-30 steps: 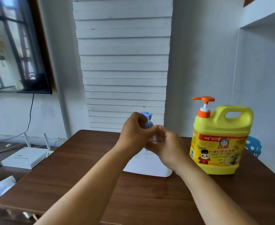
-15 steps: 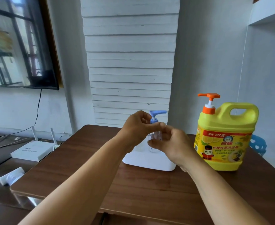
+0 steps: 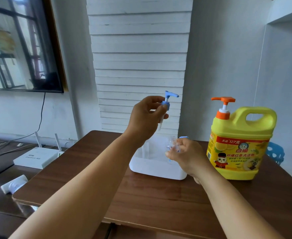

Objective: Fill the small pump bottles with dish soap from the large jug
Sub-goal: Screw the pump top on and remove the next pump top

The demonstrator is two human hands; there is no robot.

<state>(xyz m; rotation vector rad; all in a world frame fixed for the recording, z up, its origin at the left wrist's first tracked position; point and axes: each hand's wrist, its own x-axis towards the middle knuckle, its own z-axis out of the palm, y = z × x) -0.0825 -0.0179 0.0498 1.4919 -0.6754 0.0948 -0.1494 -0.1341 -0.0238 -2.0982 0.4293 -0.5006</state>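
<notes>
Where the brown wooden table (image 3: 159,200) stands against a white wall, a tall stack of white flat boards (image 3: 138,62) rises at the far side. The table top is smooth and shiny. At the right stands the yellow plastic jug (image 3: 240,145), blocky, with an orange pump. A white plastic tub (image 3: 156,167) sits in the middle. Above it the left hand (image 3: 146,116) pinches a blue pump head (image 3: 167,100) with its white tube. The right hand (image 3: 187,156) grips a small clear bottle (image 3: 172,147) over the tub. A white router (image 3: 36,156) lies far left.
</notes>
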